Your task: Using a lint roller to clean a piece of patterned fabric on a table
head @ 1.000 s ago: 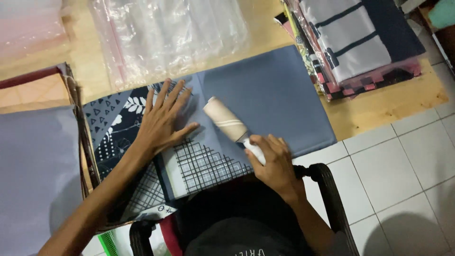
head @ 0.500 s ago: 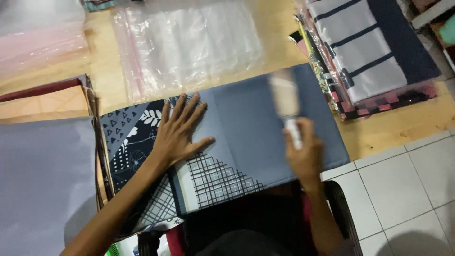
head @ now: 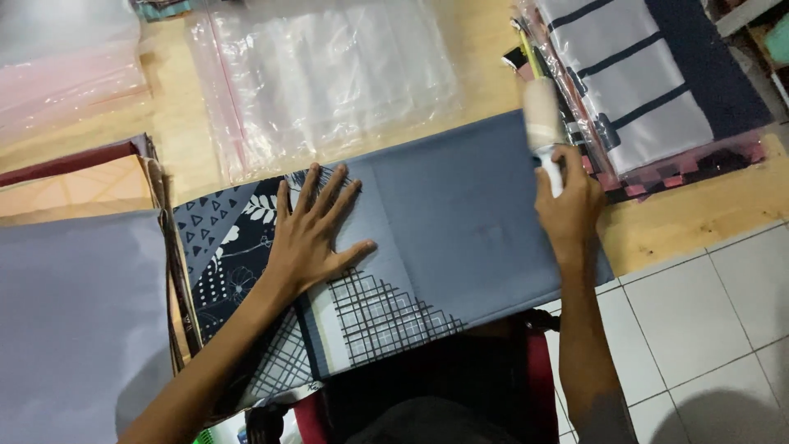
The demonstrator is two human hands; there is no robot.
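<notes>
A folded grey-blue cloth (head: 460,222) with dark patterned and grid-printed panels lies across a wooden table (head: 699,218). My left hand (head: 316,234) presses flat on it, fingers spread, near the patterned left part. My right hand (head: 567,205) grips the white handle of a lint roller (head: 542,123), whose beige roll rests at the cloth's far right edge.
Clear plastic zip bags (head: 329,74) lie beyond the cloth. A stack of bagged striped fabrics (head: 649,90) sits at the right. Grey sheets (head: 74,321) and brown boards (head: 74,185) lie at the left. White tiled floor (head: 707,329) is at the lower right.
My right hand has carried the lint roller from the middle of the cloth out to its far right edge. My left hand has stayed pressed on the cloth.
</notes>
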